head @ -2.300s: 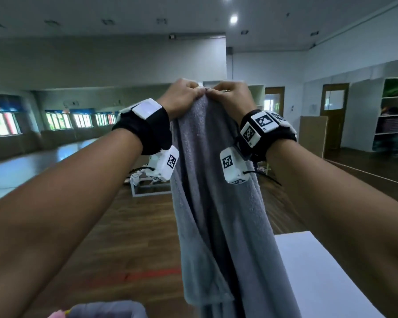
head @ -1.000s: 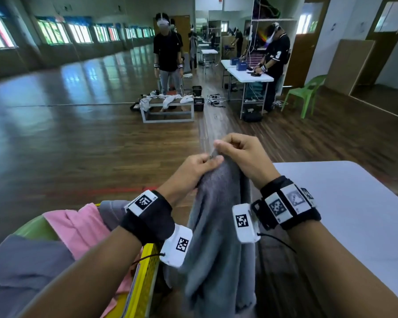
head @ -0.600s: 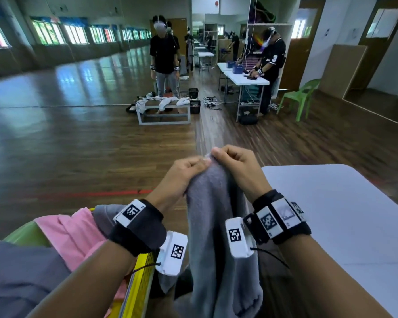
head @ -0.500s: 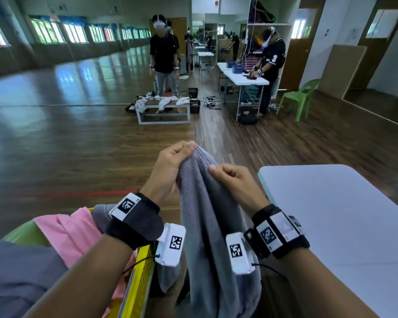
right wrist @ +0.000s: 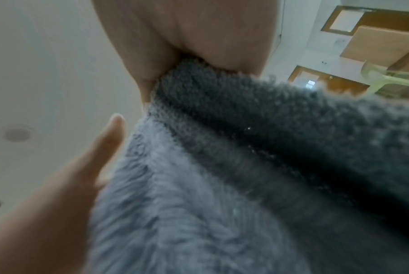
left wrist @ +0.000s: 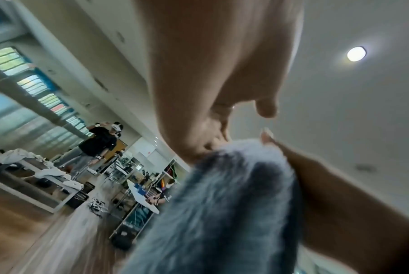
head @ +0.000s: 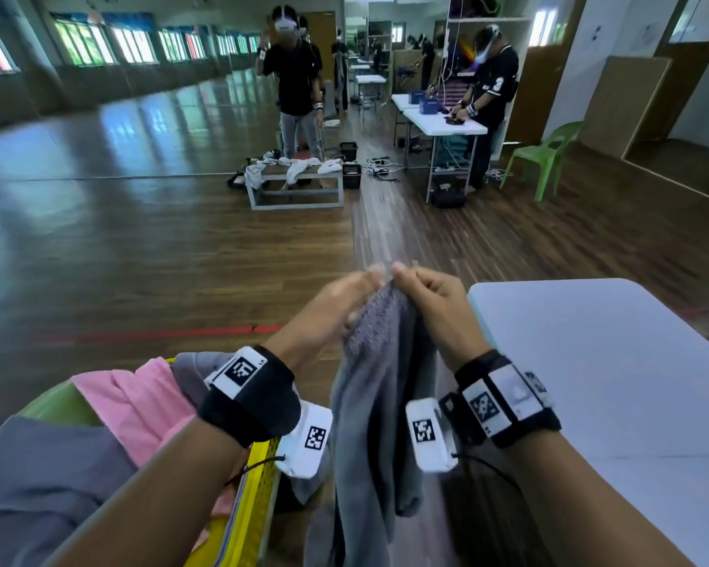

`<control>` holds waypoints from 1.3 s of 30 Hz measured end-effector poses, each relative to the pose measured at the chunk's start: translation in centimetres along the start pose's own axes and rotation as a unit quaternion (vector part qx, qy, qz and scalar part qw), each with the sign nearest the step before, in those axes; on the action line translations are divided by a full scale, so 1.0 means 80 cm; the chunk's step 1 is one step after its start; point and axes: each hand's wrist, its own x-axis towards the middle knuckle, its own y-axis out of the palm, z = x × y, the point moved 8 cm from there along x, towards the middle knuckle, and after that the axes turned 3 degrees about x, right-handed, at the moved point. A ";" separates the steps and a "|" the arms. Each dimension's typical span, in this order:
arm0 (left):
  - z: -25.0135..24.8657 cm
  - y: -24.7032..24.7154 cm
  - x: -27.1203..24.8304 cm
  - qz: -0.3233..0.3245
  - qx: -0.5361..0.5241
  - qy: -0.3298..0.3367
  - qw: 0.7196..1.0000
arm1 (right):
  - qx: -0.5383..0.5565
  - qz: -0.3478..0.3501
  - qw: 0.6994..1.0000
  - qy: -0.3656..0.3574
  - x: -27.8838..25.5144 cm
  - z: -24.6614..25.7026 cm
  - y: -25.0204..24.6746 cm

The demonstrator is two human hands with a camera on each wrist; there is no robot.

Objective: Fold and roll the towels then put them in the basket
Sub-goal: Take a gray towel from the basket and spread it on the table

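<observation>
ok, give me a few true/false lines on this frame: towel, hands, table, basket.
1. Both hands hold the grey towel at its top edge. True: left hand, right hand.
2. The towel lies flat on the white table. False: it hangs in the air, left of the table.
3. A pink towel lies in the yellow basket. True.
4. The grey towel is rolled. False: it hangs loose.

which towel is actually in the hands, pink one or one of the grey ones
The grey towel hanging between the left hand and right hand, pinched at its top edge. The pink towel and another grey towel lie untouched in the basket.
</observation>
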 end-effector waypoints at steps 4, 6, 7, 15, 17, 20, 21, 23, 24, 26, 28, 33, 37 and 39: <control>-0.012 -0.016 -0.009 -0.060 -0.050 0.055 0.995 | -0.029 0.033 0.999 -0.009 0.012 0.015 0.012; -0.030 -0.048 -0.010 -0.153 -0.116 0.083 0.978 | -0.034 0.065 0.997 0.026 -0.008 -0.011 0.021; -0.031 -0.058 -0.012 -0.182 -0.145 0.090 0.968 | -0.025 0.076 0.996 0.037 -0.018 -0.019 0.027; -0.023 -0.028 -0.020 -0.083 -0.071 0.064 0.992 | -0.033 0.055 0.998 -0.004 0.006 0.014 0.022; -0.024 -0.058 -0.017 -0.147 -0.161 0.083 0.972 | -0.035 0.086 0.995 0.047 -0.014 -0.015 0.031; -0.005 -0.034 -0.016 -0.077 -0.093 0.067 0.990 | 0.020 0.053 0.998 0.033 -0.016 -0.009 0.026; 0.005 -0.013 -0.021 -0.026 -0.052 0.041 0.997 | 0.027 0.033 0.999 0.017 -0.009 0.003 0.020; 0.006 0.003 -0.030 0.003 -0.013 0.019 1.000 | 0.017 0.015 1.000 -0.006 0.004 0.023 0.012; -0.002 -0.005 -0.028 -0.026 -0.026 0.034 0.999 | 0.002 0.028 1.000 -0.006 0.007 0.020 0.013; -0.017 -0.040 -0.024 -0.117 -0.097 0.065 0.986 | -0.028 0.072 0.996 0.037 -0.004 -0.004 0.020; -0.018 -0.059 -0.019 -0.147 -0.143 0.063 0.977 | -0.014 0.092 0.993 0.070 -0.019 -0.021 0.025; -0.003 0.005 -0.031 0.014 -0.007 0.014 1.000 | 0.021 0.026 0.999 -0.022 0.007 0.038 0.011; -0.032 -0.051 -0.026 -0.097 -0.145 0.074 0.982 | -0.010 0.070 0.997 0.016 -0.004 0.014 0.025; -0.034 -0.044 -0.025 -0.072 -0.116 0.078 0.988 | 0.001 0.072 0.997 0.012 -0.012 0.014 0.029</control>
